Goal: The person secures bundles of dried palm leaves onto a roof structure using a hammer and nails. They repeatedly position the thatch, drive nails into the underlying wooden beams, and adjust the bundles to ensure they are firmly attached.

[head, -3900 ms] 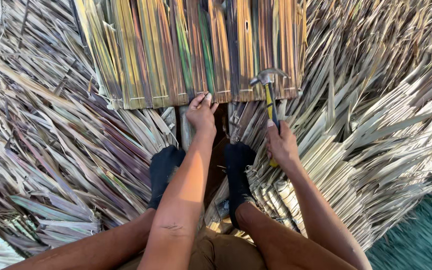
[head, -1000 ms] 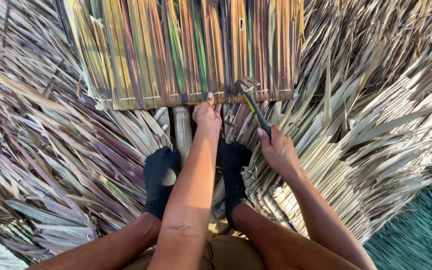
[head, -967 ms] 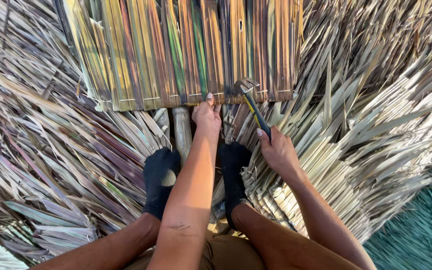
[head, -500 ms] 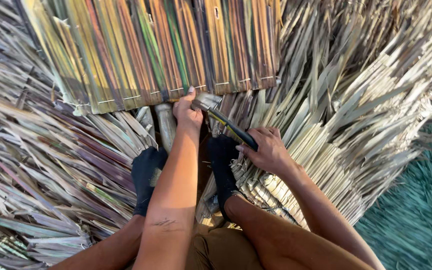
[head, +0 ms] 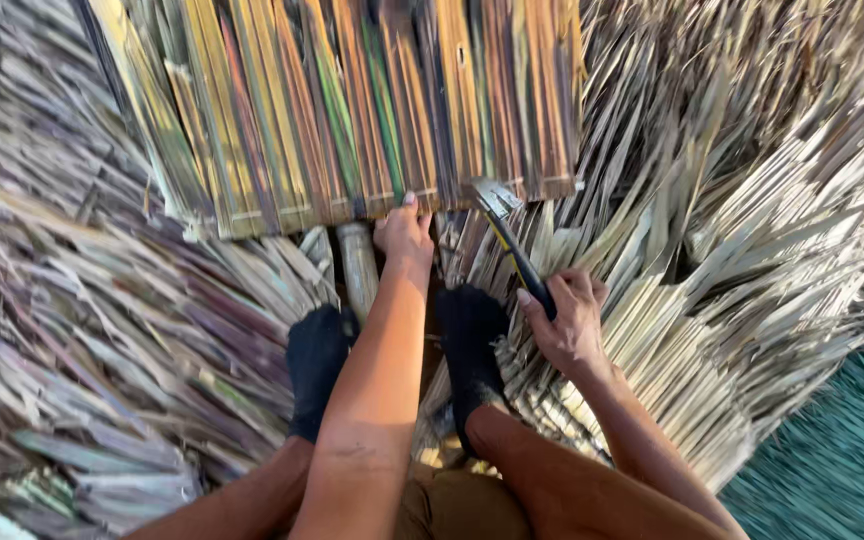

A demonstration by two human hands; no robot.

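My left hand (head: 404, 232) reaches forward and presses its fingertips on the lower edge of a panel of folded palm leaves (head: 342, 110), striped green, yellow and brown. My right hand (head: 567, 318) grips the black and yellow handle of a hammer (head: 507, 235). The metal hammer head rests against the panel's lower edge, just right of my left fingertips. Both my feet in dark socks (head: 317, 365) stand below the panel, on either side of my left forearm.
Dry palm thatch (head: 732, 260) spreads around on every side. A pale round wooden pole (head: 357, 268) shows between the leaves, just left of my left hand. At the lower right the thatch ends and a dark green surface (head: 842, 450) lies far below.
The hammer swung down to the left half a second ago and its head is back at the panel's lower edge. My left hand has stayed on that edge. The view has shifted.
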